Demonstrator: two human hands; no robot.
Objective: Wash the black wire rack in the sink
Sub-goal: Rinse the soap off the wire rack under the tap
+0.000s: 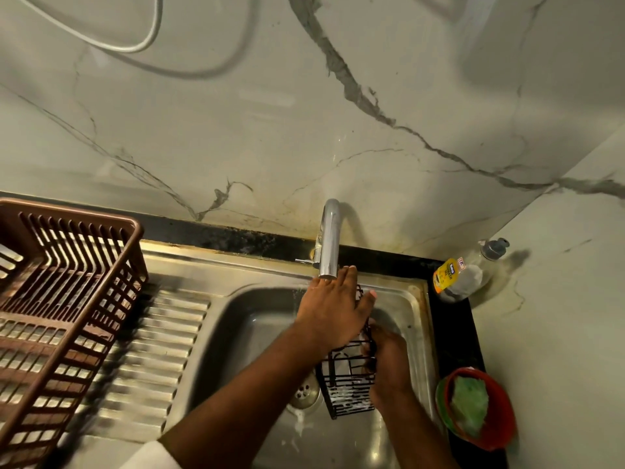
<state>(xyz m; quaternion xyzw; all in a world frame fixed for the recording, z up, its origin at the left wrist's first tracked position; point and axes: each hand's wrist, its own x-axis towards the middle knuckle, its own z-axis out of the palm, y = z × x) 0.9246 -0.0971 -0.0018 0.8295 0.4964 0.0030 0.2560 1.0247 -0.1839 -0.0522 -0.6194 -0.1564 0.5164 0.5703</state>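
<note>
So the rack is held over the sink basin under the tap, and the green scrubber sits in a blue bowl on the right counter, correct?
Not quite: the bowl holding the green scrubber is red, not blue, as the head view shows. The rest stands: the black wire rack is over the sink basin, below the tap.
</note>
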